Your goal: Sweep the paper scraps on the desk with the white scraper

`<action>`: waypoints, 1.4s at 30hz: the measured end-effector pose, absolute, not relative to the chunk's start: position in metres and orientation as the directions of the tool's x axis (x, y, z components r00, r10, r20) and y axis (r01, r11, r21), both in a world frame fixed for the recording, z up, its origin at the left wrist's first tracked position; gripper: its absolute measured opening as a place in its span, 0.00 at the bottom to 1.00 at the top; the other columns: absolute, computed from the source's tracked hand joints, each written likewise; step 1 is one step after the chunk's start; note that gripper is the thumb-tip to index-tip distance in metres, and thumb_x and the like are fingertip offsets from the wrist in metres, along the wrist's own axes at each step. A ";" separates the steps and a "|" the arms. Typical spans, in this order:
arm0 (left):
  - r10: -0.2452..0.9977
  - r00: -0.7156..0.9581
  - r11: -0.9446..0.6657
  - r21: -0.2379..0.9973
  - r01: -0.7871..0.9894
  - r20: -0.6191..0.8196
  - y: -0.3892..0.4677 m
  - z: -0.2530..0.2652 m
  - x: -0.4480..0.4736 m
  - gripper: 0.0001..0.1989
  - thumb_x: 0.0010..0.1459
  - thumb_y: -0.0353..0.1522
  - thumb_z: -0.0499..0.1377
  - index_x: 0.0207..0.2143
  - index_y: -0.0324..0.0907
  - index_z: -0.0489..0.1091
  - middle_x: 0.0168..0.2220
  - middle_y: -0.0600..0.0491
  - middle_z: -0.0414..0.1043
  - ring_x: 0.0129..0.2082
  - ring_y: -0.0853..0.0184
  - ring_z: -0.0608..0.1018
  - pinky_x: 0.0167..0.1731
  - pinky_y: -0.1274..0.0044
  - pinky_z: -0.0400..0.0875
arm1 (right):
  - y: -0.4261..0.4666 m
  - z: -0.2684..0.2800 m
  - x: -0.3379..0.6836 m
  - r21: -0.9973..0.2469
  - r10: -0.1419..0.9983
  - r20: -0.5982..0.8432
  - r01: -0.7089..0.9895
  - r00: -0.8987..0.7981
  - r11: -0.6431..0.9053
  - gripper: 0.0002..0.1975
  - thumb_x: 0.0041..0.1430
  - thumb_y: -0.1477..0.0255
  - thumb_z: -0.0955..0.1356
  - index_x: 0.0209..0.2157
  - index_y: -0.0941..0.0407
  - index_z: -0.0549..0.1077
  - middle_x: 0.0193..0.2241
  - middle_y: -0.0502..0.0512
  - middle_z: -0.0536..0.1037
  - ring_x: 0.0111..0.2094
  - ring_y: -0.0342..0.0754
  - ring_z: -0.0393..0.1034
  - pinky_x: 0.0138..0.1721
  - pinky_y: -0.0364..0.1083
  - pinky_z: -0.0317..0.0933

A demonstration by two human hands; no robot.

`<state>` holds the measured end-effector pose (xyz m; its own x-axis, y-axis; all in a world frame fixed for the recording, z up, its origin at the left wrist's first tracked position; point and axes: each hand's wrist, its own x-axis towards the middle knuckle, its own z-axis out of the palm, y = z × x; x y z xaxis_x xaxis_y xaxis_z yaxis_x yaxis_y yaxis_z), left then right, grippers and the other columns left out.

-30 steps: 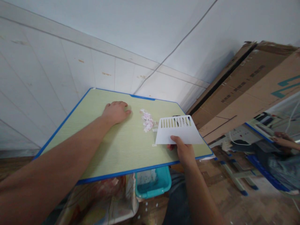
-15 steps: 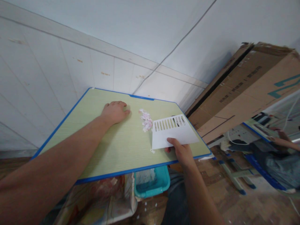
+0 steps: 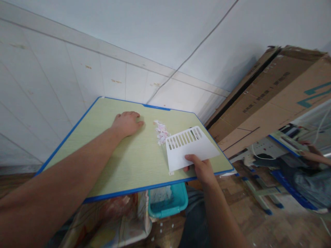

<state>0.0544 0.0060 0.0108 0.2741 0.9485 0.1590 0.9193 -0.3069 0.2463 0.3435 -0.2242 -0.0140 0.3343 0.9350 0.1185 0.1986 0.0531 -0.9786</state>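
My right hand (image 3: pixel 200 167) grips a white sheet with a row of slots (image 3: pixel 184 150) by its near edge, thumb on top. The sheet is held tilted over the right part of the table, and its left corner meets a small paper scrap (image 3: pixel 171 173) near the front edge. Beside the sheet's far left corner lies a loose pile of pinkish-white paper scraps (image 3: pixel 161 132). My left hand (image 3: pixel 127 124) rests on the tabletop left of the pile, thumb held apart and nothing in it.
The pale green table (image 3: pixel 134 162) has a blue rim and stands against a white wall. Below its front edge is a turquoise bin (image 3: pixel 168 210), with scraps on the floor. Large cardboard boxes (image 3: pixel 258 100) lean at the right. Another person (image 3: pixel 307 179) sits at a table beyond.
The slotted sheet has turned, its left end coming toward the front edge. The small scrap at its corner has moved the same way. My left hand has stayed put.
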 end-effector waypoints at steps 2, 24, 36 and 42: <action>0.949 0.276 -0.308 0.247 0.919 0.155 0.005 0.012 0.055 0.36 0.76 0.48 0.53 0.76 0.40 0.78 0.80 0.38 0.75 0.80 0.41 0.74 0.78 0.53 0.67 | -0.225 -0.012 0.344 -0.984 0.930 0.108 0.168 0.350 0.051 0.14 0.55 0.61 0.77 0.20 0.50 0.78 0.14 0.51 0.76 0.19 0.51 0.70 0.25 0.49 0.70; 0.944 0.278 -0.314 0.236 0.920 0.176 0.008 0.007 0.054 0.37 0.75 0.48 0.53 0.75 0.40 0.78 0.79 0.38 0.76 0.79 0.41 0.76 0.77 0.52 0.69 | -0.238 -0.025 0.353 -1.000 0.920 0.010 0.017 0.392 0.004 0.14 0.50 0.62 0.81 0.20 0.52 0.79 0.15 0.51 0.76 0.16 0.49 0.69 0.19 0.47 0.67; 0.944 0.275 -0.314 0.245 0.917 0.182 0.011 0.006 0.053 0.36 0.76 0.48 0.54 0.75 0.40 0.79 0.79 0.38 0.76 0.79 0.40 0.76 0.78 0.52 0.69 | -0.237 -0.029 0.358 -0.998 0.878 -0.037 -0.068 0.477 -0.005 0.12 0.42 0.63 0.81 0.20 0.52 0.79 0.16 0.50 0.77 0.14 0.49 0.67 0.15 0.48 0.66; 0.950 0.264 -0.298 0.229 0.927 0.167 0.010 0.006 0.054 0.35 0.76 0.48 0.54 0.76 0.42 0.78 0.80 0.40 0.76 0.80 0.43 0.75 0.78 0.55 0.68 | -0.239 -0.027 0.359 -0.997 0.898 -0.061 -0.077 0.435 -0.031 0.11 0.42 0.64 0.81 0.20 0.53 0.80 0.15 0.50 0.76 0.14 0.49 0.65 0.15 0.48 0.62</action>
